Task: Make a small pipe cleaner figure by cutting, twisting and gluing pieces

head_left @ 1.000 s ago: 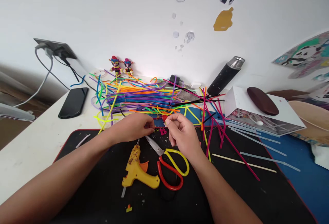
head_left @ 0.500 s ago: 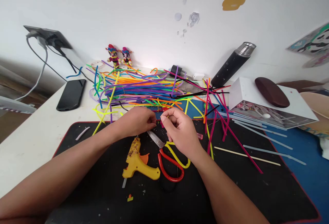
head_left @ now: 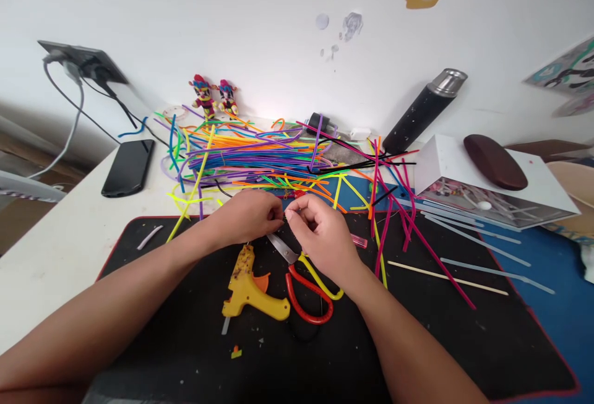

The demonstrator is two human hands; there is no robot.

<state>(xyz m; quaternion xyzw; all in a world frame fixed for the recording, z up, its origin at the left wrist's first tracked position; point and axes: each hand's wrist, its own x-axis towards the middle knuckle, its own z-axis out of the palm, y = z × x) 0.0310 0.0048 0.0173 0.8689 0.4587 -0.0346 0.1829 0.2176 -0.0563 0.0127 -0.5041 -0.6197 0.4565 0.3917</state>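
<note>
My left hand (head_left: 256, 215) and my right hand (head_left: 322, 234) almost meet above the top of the black mat (head_left: 185, 311). Both have their fingers pinched; whatever lies between the fingertips is too small to make out. Below them rest scissors (head_left: 292, 258) with one red and one yellow handle, their blade tips running under my left hand. A yellow glue gun (head_left: 253, 299) with an orange trigger lies to the left of the scissors. Behind my hands spreads a pile of colourful pipe cleaners (head_left: 250, 159). A small red piece (head_left: 300, 193) shows just beyond my fingers.
A phone (head_left: 129, 167) lies at the left. Two small figures (head_left: 213, 96) stand by the wall. To the right are a black thermos (head_left: 420, 113), a white box (head_left: 492, 187) with a dark red case (head_left: 495, 161), a wooden stick (head_left: 448, 278) and clear glue sticks (head_left: 482, 237).
My right hand has shifted slightly left, bringing its fingertips closer to my left hand. The pink bit seen between the hands is now hidden. The view has tilted slightly.
</note>
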